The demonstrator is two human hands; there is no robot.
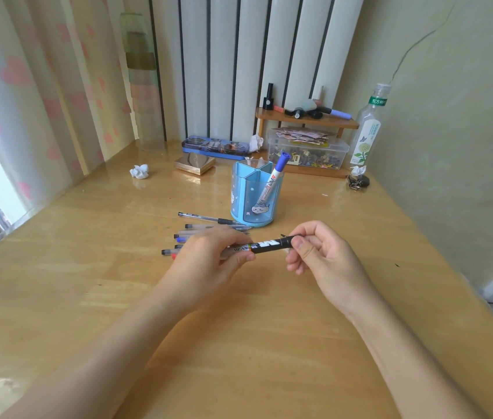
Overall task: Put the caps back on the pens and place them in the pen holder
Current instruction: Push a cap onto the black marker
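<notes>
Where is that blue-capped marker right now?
The blue-capped marker stands tilted in the blue pen holder, mid-desk, just beyond both hands.

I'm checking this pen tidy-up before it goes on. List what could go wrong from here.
1. The black marker is held above the desk between the left hand and right hand; if the cap is not fully seated, it may come off in the holder.
2. The left hand hovers over the loose pens, so it could knock them and send them rolling.
3. The blue pen holder already holds a leaning blue-capped marker; a careless drop could tip it.
</notes>
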